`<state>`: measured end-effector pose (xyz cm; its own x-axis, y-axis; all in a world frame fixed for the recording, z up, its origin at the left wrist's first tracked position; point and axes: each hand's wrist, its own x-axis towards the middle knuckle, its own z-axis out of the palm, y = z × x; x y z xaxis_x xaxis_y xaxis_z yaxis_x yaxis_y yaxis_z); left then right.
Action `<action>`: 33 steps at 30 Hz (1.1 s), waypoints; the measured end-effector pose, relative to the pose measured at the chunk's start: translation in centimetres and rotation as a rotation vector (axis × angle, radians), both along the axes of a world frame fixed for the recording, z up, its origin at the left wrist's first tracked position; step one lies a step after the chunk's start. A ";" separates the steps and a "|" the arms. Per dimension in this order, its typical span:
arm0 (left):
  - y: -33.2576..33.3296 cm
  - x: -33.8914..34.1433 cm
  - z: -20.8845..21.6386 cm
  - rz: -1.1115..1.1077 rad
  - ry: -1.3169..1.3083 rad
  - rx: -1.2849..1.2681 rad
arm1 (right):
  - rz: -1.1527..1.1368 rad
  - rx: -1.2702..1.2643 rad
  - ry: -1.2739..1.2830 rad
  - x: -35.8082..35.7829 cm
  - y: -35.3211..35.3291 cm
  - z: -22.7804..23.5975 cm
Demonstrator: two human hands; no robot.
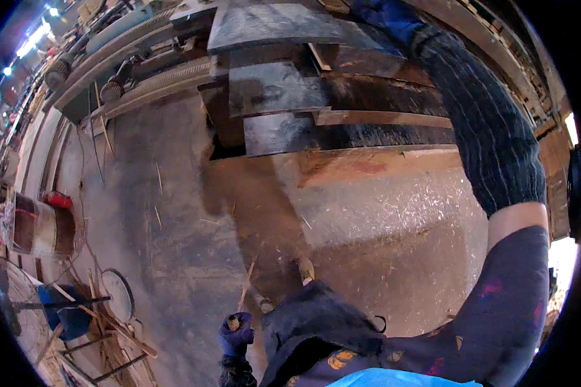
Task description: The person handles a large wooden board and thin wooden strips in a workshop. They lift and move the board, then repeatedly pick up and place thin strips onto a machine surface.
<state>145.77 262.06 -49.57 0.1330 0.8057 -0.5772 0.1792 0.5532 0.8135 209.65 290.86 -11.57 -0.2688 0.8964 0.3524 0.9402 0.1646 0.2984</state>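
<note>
My left hand (237, 337), in a blue glove, hangs low near my body, its fingers closed round a thin wooden strip (246, 284) that points forward over the floor. My right arm stretches far ahead in a dark knitted sleeve. At its end my right hand (387, 18), also gloved in blue, reaches to the far side of a pile of boards, by a wide dark board (274, 26). Its fingers are too dark and blurred to make out. Nearer in the pile, more boards (277, 87) lie stepped and overlapping, with blackened faces and brown edges.
Wood shavings and splinters lie on the concrete floor (181, 258). A long machine with rollers (113, 90) stands far left. At the left are a brown drum-like container (42, 226), a blue bucket (64, 313), a round disc (117, 295), and loose sticks in a metal frame.
</note>
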 end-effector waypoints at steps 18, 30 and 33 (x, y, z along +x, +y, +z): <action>0.3 1.7 1.8 0.092 -0.054 -0.128 | -0.042 -0.020 -0.147 -1.6 0.0 1.7; 1.1 4.8 2.6 -0.002 0.100 -0.217 | -0.043 0.029 -0.343 -2.3 -0.9 1.4; 1.5 5.0 3.3 -0.017 -0.009 -0.162 | -0.040 0.078 -0.414 -1.6 -0.9 0.4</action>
